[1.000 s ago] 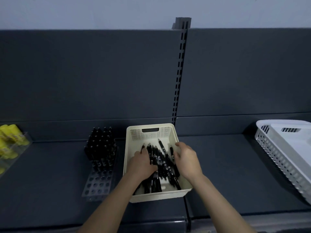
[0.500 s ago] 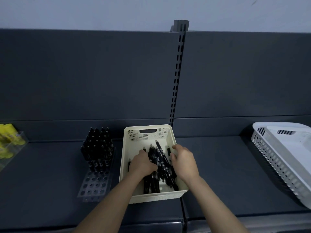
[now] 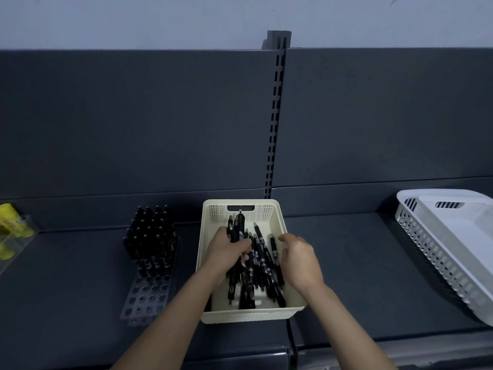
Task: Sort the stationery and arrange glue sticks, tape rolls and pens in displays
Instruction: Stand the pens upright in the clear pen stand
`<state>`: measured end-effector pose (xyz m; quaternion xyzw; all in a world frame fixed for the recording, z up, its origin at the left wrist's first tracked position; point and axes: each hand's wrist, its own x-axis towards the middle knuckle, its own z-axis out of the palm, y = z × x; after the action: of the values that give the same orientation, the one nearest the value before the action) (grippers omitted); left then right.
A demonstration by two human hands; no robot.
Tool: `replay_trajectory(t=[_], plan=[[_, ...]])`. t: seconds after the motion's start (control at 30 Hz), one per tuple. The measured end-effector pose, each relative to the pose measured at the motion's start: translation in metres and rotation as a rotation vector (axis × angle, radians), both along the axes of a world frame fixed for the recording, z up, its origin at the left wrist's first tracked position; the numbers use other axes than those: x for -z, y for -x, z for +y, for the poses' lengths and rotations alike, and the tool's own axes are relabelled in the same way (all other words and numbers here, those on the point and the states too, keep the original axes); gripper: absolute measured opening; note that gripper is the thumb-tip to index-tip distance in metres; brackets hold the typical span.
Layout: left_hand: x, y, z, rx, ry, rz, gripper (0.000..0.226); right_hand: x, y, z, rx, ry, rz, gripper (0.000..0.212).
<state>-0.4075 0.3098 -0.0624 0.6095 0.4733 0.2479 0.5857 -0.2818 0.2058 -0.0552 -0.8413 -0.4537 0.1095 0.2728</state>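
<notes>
A cream basket [image 3: 277, 217] stands on the dark shelf and holds several loose black pens [image 3: 262, 256]. My left hand [image 3: 225, 253] grips a bundle of black pens [image 3: 236, 227] whose tips stick up past the fingers, inside the basket's left half. Over the basket's right half hovers my right hand [image 3: 300, 259], fingers loosely curled and holding nothing, just right of the loose pens. To the basket's left sits a clear pen display rack [image 3: 146, 297]; several black pens [image 3: 150, 237] stand in its back rows and its front holes are bare.
Yellow glue sticks [image 3: 10, 222] sit in a clear holder at the far left edge. A white perforated basket [image 3: 440, 260] lies tilted at the right. A slotted upright [image 3: 274, 124] splits the dark back panel. The shelf's front edge [image 3: 240, 351] runs below the cream basket.
My left hand has closed round a bundle of pens and raised their tips toward the basket's back. My right hand has let go of the pens and drawn slightly right.
</notes>
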Motion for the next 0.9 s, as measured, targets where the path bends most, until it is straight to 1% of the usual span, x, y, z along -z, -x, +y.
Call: replay_trajectory(t=[0.1,0.23,0.3,0.4,0.5,0.63,0.73,0.8,0.83,0.9], plan=[[-0.015,-0.001,-0.008,-0.052,0.068,-0.134,0.019,-0.004,-0.001,-0.002,-0.009,-0.002,0.017,0.045],[-0.031,-0.002,-0.009,-0.123,0.19,-0.276,0.011,-0.014,-0.001,-0.003,-0.005,-0.024,0.018,0.039],[-0.034,-0.002,-0.009,-0.139,0.239,-0.314,0.011,-0.016,-0.005,-0.006,0.013,-0.024,0.03,0.038],[-0.032,-0.004,-0.013,-0.16,0.298,-0.352,0.017,-0.015,-0.017,-0.014,0.042,-0.026,0.06,0.041],[-0.03,-0.009,-0.02,-0.168,0.362,-0.403,0.014,-0.012,-0.035,-0.023,0.095,-0.023,0.058,0.049],[-0.029,-0.021,-0.032,-0.16,0.453,-0.434,0.012,-0.011,-0.054,-0.035,0.123,-0.018,0.06,0.05],[-0.029,-0.03,-0.04,-0.162,0.503,-0.453,0.012,-0.011,-0.06,-0.04,0.08,-0.041,0.016,0.044],[-0.029,-0.035,-0.043,-0.165,0.514,-0.482,0.013,-0.013,-0.059,-0.042,0.05,-0.116,-0.039,0.035],[-0.029,-0.036,-0.045,-0.168,0.512,-0.504,0.013,-0.016,-0.056,-0.042,0.034,-0.159,-0.032,0.031],[-0.031,-0.038,-0.048,-0.194,0.478,-0.55,0.011,-0.025,-0.048,-0.043,-0.021,-0.218,0.054,0.022]])
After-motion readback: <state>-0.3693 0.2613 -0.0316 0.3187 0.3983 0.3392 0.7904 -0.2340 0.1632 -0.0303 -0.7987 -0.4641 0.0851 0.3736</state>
